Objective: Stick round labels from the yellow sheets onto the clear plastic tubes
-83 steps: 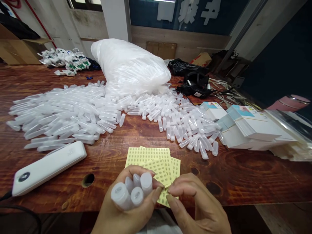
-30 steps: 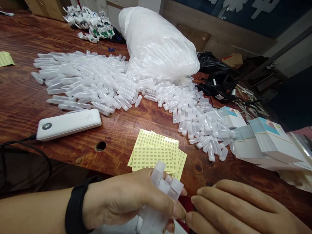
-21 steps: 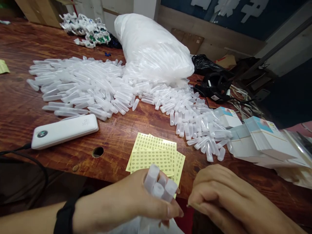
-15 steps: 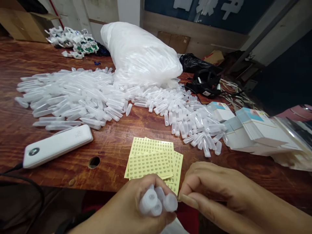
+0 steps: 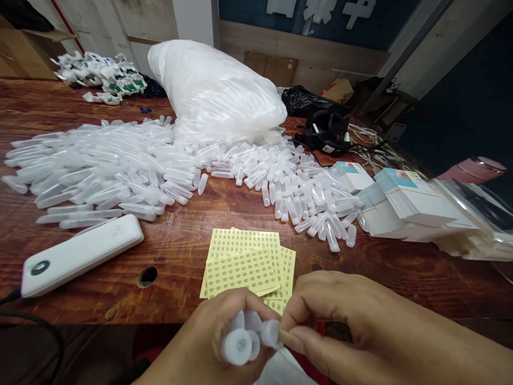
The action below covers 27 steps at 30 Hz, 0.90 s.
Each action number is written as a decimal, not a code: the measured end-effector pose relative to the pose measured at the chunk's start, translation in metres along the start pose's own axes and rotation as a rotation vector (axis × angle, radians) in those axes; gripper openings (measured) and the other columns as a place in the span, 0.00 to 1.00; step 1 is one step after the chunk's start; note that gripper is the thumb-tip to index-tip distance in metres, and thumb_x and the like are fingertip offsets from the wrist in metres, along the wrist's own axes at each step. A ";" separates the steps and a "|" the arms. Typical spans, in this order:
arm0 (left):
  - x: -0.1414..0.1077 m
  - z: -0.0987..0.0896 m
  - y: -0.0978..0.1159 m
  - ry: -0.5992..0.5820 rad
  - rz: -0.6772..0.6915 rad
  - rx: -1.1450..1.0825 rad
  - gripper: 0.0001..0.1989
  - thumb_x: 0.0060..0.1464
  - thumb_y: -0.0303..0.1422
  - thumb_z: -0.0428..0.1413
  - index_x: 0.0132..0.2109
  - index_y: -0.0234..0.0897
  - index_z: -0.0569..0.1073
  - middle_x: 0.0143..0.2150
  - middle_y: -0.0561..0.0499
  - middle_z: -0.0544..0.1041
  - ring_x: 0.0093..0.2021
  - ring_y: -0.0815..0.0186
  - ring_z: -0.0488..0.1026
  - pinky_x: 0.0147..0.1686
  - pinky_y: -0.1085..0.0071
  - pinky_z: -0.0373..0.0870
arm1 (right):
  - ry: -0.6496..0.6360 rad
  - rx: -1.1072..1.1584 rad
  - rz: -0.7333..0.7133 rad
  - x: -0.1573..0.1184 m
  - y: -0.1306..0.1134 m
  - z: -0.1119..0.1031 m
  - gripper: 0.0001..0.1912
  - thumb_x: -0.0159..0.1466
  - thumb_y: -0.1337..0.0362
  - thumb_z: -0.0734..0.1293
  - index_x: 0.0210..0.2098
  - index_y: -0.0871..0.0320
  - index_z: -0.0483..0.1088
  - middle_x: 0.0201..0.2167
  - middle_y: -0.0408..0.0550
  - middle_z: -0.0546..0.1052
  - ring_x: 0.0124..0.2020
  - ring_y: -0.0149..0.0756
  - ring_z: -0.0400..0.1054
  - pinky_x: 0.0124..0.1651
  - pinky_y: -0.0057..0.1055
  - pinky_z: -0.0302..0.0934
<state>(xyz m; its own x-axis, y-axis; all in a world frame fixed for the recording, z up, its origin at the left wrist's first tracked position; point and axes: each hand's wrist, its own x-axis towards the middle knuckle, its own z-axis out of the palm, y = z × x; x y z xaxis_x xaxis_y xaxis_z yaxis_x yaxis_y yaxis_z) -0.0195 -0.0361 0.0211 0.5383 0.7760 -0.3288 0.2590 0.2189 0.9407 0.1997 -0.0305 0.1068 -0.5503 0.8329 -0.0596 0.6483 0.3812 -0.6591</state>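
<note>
Several translucent plastic tubes [image 5: 239,345] are bundled in my left hand [image 5: 204,342], its fingers wrapped around them and their round ends turned towards me. The nearest end bears a small printed round mark, and another end has a similar one. My right hand [image 5: 340,315] is closed in a pinch, its thumb and index fingertips touching the end of the rightmost tube [image 5: 271,332]. Whatever lies between those fingertips is too small to make out. Just beyond my hands, yellow sticker sheets [image 5: 240,270] with rows of small printed marks overlap on the wooden table [image 5: 176,256].
Many loose tubes [image 5: 100,166] spread across the table before a large white plastic bag [image 5: 216,91]. A white power bank [image 5: 84,256] with a cable lies left, near a hole in the tabletop. White-and-blue card stacks [image 5: 417,198] stand right, with a pink cylinder [image 5: 473,170] beyond.
My right fingertips have moved left and now touch the end of the rightmost tube. The bundle in my left hand has turned slightly. The whole view has shifted a little.
</note>
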 end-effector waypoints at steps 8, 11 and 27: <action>0.002 0.002 0.003 0.061 0.039 0.092 0.03 0.54 0.32 0.67 0.35 0.41 0.80 0.27 0.56 0.76 0.26 0.69 0.69 0.27 0.76 0.64 | 0.082 -0.272 -0.119 -0.005 0.002 0.008 0.04 0.64 0.69 0.73 0.36 0.54 0.77 0.31 0.39 0.82 0.34 0.34 0.80 0.31 0.26 0.73; 0.003 0.001 0.001 0.063 0.046 0.099 0.03 0.54 0.33 0.67 0.35 0.42 0.80 0.26 0.57 0.75 0.25 0.69 0.68 0.27 0.76 0.64 | 0.170 -0.338 -0.146 -0.007 0.004 0.015 0.06 0.61 0.71 0.74 0.35 0.54 0.77 0.31 0.39 0.81 0.33 0.35 0.79 0.33 0.30 0.72; 0.006 0.004 -0.009 0.125 0.144 0.166 0.06 0.51 0.25 0.61 0.36 0.42 0.77 0.27 0.59 0.74 0.25 0.70 0.68 0.26 0.77 0.64 | 0.298 -0.451 -0.233 -0.015 0.004 0.025 0.17 0.74 0.69 0.60 0.30 0.57 0.74 0.26 0.41 0.76 0.28 0.32 0.72 0.33 0.31 0.63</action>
<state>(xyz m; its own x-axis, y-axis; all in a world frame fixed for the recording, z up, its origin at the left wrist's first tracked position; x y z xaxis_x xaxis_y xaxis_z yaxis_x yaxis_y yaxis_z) -0.0154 -0.0361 0.0103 0.4788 0.8613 -0.1701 0.3206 0.0089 0.9472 0.1970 -0.0513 0.0863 -0.5755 0.7588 0.3050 0.7238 0.6462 -0.2419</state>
